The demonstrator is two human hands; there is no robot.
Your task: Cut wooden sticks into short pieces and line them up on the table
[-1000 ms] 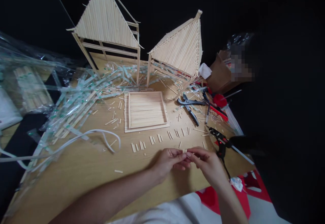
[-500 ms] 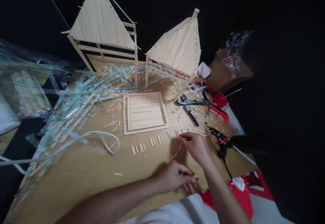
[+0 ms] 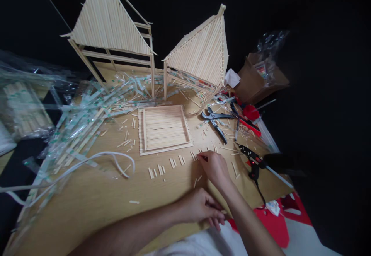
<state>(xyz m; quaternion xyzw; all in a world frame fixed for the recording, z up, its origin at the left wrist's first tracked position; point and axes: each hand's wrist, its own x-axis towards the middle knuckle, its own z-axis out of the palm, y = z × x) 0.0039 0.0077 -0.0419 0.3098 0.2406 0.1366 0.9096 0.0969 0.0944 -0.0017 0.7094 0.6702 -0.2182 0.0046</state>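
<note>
My right hand [image 3: 215,168] reaches over the row of short wooden sticks [image 3: 173,162], its thumb and forefinger pinched at a short stick near the row's right part. My left hand [image 3: 199,206] is curled closed by the table's front edge, below the right one. A pale bit that looks like a short stick's end shows at its fingertips; the rest is hidden in the fingers. Behind the row lies a square panel of sticks [image 3: 165,126] with a raised frame on it. A few loose short sticks lie under my right hand.
Two stick-built roofed models [image 3: 108,20] stand at the back. Slip-joint pliers or cutters [image 3: 214,116] and a glue gun [image 3: 251,159] with its lit red light lie right. Plastic wrapping [image 3: 84,105] and a white cable [image 3: 95,154] cover the left; a cardboard box [image 3: 252,78] stands back right.
My right hand has moved a little left along the row of short sticks. My left hand stays near the front edge, its fingers slightly shifted. The view has tilted slightly.
</note>
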